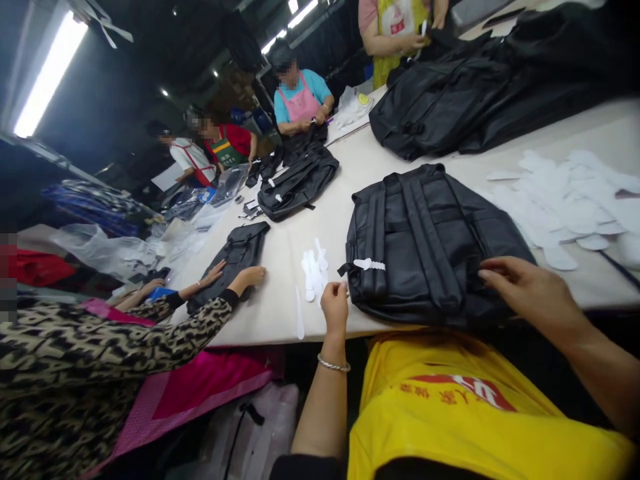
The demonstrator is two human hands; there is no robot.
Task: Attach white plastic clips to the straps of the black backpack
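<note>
A black backpack lies on the table in front of me, its shoulder straps facing up. A white paper strip is wrapped around a strap near the bag's left edge, beside a short black webbing end. My left hand is closed in a pinch just left of the bag's lower corner; what is between its fingertips is too small to make out. At the bag's lower right, my right hand pinches the black material with thumb and fingers.
Loose white strips lie left of the backpack; a larger heap of white pieces spreads to the right. More black bags occupy the far side. A co-worker in a patterned sleeve handles a bag on my left. Others work farther along.
</note>
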